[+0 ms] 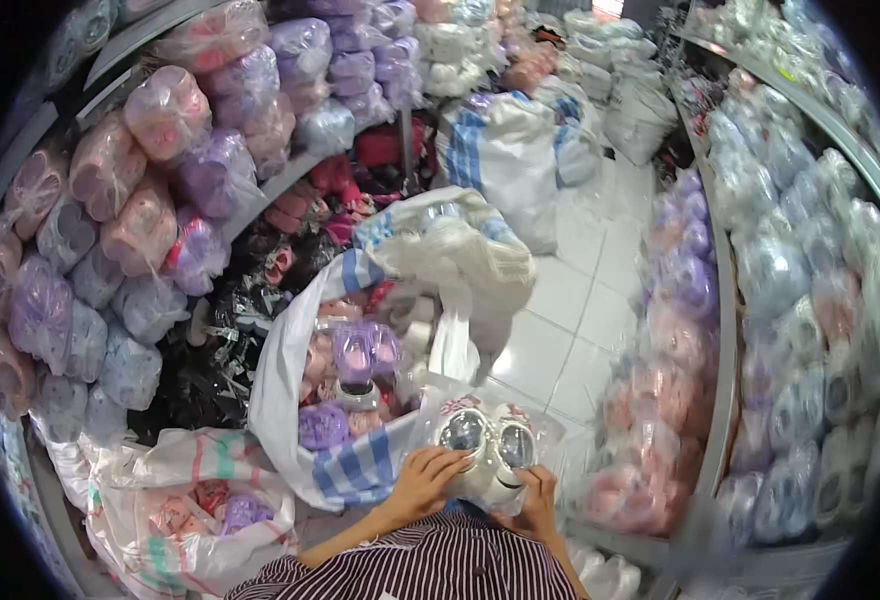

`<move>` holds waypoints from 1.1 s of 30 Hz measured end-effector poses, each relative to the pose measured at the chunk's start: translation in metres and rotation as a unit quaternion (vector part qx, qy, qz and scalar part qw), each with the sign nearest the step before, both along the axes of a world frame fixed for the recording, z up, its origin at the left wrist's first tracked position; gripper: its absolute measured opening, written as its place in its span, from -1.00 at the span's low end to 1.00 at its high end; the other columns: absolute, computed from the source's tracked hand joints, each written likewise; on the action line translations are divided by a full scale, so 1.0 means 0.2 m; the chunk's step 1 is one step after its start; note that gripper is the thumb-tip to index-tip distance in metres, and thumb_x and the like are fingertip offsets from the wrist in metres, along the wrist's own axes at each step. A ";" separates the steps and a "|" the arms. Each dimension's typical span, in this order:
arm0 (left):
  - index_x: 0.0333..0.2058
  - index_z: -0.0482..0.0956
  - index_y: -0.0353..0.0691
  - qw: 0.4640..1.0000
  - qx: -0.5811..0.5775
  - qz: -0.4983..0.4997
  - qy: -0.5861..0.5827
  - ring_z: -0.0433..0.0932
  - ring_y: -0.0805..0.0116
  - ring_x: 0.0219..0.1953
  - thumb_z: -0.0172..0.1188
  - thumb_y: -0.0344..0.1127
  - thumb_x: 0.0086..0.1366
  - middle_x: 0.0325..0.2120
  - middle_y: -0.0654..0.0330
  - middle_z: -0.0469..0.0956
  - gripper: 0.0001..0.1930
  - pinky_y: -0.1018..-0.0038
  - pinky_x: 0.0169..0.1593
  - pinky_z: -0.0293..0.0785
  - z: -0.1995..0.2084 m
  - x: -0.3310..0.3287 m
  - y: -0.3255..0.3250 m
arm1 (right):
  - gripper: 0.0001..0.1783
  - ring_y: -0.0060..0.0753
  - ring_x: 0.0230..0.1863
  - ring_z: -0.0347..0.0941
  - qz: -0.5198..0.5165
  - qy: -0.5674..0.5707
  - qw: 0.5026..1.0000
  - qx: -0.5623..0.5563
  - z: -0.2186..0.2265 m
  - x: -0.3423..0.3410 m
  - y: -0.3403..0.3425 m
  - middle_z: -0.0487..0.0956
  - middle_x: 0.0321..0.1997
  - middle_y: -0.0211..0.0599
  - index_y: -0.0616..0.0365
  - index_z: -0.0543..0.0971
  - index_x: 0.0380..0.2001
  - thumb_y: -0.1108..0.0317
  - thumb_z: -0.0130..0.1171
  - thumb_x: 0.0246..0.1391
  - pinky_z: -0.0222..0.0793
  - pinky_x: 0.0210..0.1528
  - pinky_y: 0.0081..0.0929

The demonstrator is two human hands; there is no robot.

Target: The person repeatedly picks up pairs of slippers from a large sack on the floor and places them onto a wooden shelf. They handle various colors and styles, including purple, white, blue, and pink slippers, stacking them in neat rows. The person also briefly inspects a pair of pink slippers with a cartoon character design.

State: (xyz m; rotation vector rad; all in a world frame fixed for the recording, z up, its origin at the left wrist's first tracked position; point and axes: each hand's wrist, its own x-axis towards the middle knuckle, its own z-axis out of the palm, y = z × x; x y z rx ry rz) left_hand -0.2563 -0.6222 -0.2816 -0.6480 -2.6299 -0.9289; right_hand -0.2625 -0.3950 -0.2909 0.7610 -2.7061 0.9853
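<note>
Both hands are at a pair of white clogs [508, 485] with dark insoles and reddish decoration, sealed in a clear plastic bag. My left hand [426, 480] grips the left side of the bag with bent fingers. On the other side, my right hand [534, 508] has its thumb and fingers closed on the bag's edge. Just beyond my left hand, a large white sack with blue stripes [285, 410] stands with its mouth wide. Inside it lie purple clogs [356, 352] and pink ones, some in clear plastic.
Shelves of bagged pink, purple and pale clogs [165, 110] rise on the left; more bagged clogs [780, 260] line the right. A smaller sack [120, 520] sits lower left. Full white sacks [505, 150] stand farther along the white tiled floor [540, 350].
</note>
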 end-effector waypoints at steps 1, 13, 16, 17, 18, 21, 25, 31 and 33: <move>0.05 0.29 -0.11 1.000 -0.001 0.014 -0.011 0.26 0.24 0.02 0.11 -0.46 -0.32 0.02 0.30 0.31 -0.24 0.29 0.10 0.12 0.02 -0.10 -0.03 | -0.15 -0.07 0.03 0.14 0.016 -0.005 1.000 -0.006 0.02 -0.14 -0.03 0.24 -0.09 -0.13 0.17 0.31 -0.06 0.16 0.41 -0.53 0.07 0.11 -0.18; 0.12 0.09 -0.21 0.965 0.055 0.247 0.060 0.07 0.03 0.13 0.13 -0.48 -0.29 0.07 0.02 0.11 -0.15 0.16 0.17 -0.08 0.08 -1.92 -0.45 | -0.15 -0.01 0.00 0.19 0.128 0.127 0.983 0.025 0.19 -2.27 -0.57 0.27 -0.07 -0.09 0.15 0.30 -0.08 0.30 0.44 -0.60 0.15 0.05 -0.21; 0.15 0.04 -0.22 0.951 0.028 0.306 0.024 0.01 0.08 0.18 0.16 -0.49 -0.32 0.07 0.05 0.10 -0.10 0.13 0.19 -0.14 -0.13 -2.40 -0.57 | -0.13 -0.02 0.01 0.18 0.133 0.111 0.984 0.031 0.01 -2.74 -0.76 0.27 -0.05 -0.09 0.16 0.28 -0.04 0.30 0.41 -0.58 0.14 0.06 -0.20; 0.15 0.03 -0.23 0.946 0.012 0.324 0.012 0.00 0.09 0.18 0.18 -0.47 -0.32 0.07 0.06 0.10 -0.08 0.14 0.20 -0.16 -0.21 -2.52 -0.62 | -0.12 -0.02 0.02 0.18 0.136 0.109 0.984 0.037 -0.06 -2.86 -0.83 0.27 -0.04 -0.09 0.17 0.28 -0.03 0.31 0.41 -0.58 0.14 0.06 -0.20; 0.15 0.01 -0.25 0.938 -0.007 0.345 0.001 0.00 0.11 0.19 0.20 -0.45 -0.33 0.08 0.07 0.10 -0.07 0.14 0.21 -0.17 -0.29 -2.60 -0.68 | -0.12 -0.02 0.03 0.18 0.148 0.105 0.982 0.057 -0.14 -2.95 -0.91 0.27 -0.04 -0.09 0.19 0.27 -0.03 0.30 0.41 -0.57 0.14 0.07 -0.20; 0.17 -0.01 -0.22 0.896 -0.022 0.428 -0.114 -0.02 0.13 0.23 0.25 -0.42 -0.22 0.14 0.09 0.06 -0.09 0.04 0.20 -0.18 -0.73 -2.75 -0.76 | -0.13 -0.07 0.04 0.19 0.189 0.106 0.969 0.122 -0.41 -3.14 -1.09 0.29 -0.04 -0.11 0.24 0.27 -0.03 0.27 0.38 -0.55 0.11 0.10 -0.25; 0.20 -0.07 -0.23 0.855 0.037 0.381 -0.349 -0.08 0.06 0.27 0.16 -0.17 0.01 0.24 0.11 -0.09 -0.18 -0.13 0.20 -0.24 -0.94 -2.85 -0.74 | -0.13 -0.16 -0.01 0.23 0.221 0.152 0.941 0.204 -0.81 -3.27 -1.19 0.31 -0.09 -0.16 0.22 0.29 -0.02 0.21 0.39 -0.53 0.11 0.09 -0.29; 0.17 0.10 -0.16 0.843 0.016 0.324 -0.430 0.01 0.22 0.26 0.02 -0.06 0.10 0.22 0.15 0.05 -0.33 -0.13 0.21 -0.36 -1.13 -2.72 -0.86 | -0.21 -0.12 0.10 0.17 0.214 0.153 0.929 0.260 -1.15 -3.18 -1.24 0.31 -0.02 -0.14 0.22 0.32 -0.05 0.24 0.35 -0.49 0.02 0.19 -0.26; 0.13 0.17 -0.19 0.857 0.085 0.358 -0.360 0.16 0.19 0.19 0.07 -0.10 0.09 0.13 0.16 0.22 -0.37 -0.06 0.23 -0.32 -1.05 -2.63 -0.87 | -0.19 -0.12 0.11 0.16 0.188 0.155 0.934 0.260 -1.23 -3.12 -1.20 0.31 0.00 -0.14 0.20 0.32 -0.04 0.21 0.38 -0.49 0.02 0.19 -0.22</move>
